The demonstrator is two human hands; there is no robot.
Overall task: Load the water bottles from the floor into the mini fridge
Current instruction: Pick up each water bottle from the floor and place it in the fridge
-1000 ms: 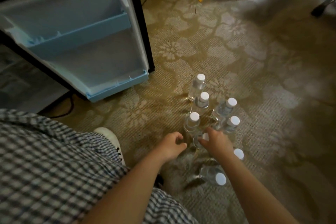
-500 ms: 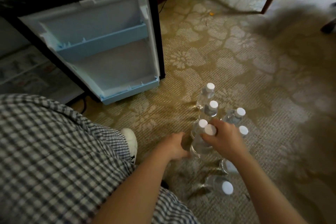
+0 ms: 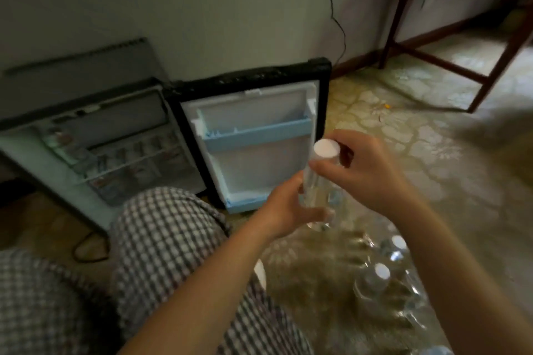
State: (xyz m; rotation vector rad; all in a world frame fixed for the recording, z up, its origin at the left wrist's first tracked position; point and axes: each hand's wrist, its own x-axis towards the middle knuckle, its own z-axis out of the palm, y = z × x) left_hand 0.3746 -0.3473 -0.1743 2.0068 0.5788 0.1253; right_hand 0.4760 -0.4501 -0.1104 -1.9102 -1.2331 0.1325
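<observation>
A clear water bottle (image 3: 318, 179) with a white cap is held up in front of me by both hands. My right hand (image 3: 363, 173) grips it near the neck. My left hand (image 3: 288, 207) wraps its lower body. Behind it the mini fridge (image 3: 95, 147) stands against the wall with its door (image 3: 253, 138) swung wide open; the door has a light blue shelf. Other water bottles (image 3: 375, 279) stand on the floor at lower right, blurred.
The fridge's wire shelves hold blurred items. My checked-trouser knee (image 3: 167, 233) is between me and the fridge. A dark cable (image 3: 336, 17) runs down the wall. A wooden table frame (image 3: 438, 60) stands at upper right on patterned carpet.
The bottle has been lifted off the floor from among the others, and my left hand has taken hold of its lower part. My view has swung up toward the fridge.
</observation>
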